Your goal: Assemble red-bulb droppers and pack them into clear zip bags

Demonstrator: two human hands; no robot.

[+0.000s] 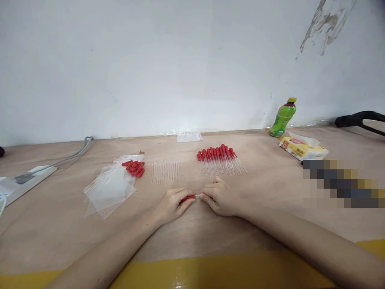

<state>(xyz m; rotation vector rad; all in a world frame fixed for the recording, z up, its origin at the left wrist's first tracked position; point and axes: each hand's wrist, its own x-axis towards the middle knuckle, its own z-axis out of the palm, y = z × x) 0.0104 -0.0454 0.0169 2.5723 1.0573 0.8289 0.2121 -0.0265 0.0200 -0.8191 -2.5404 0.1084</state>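
Between finger and thumb, my left hand (175,204) pinches a red rubber bulb (189,197). My right hand (218,197) grips a thin clear tube (197,196), whose near end meets the bulb's open end; how far it sits inside is hidden. Beyond my left hand lies a row of bare clear tubes (166,171). Past my right hand, several droppers (221,154) with red bulbs on clear tubes lie side by side. To the left, a pile of loose red bulbs (134,167) rests on clear plastic bags (111,188).
A green bottle (282,118) with a yellow cap stands at the back right, near a yellow tissue pack (303,147). A white power strip (27,182) with a grey cable lies at the left. Another small bag (189,137) lies by the wall. A black object (357,119) is at far right.
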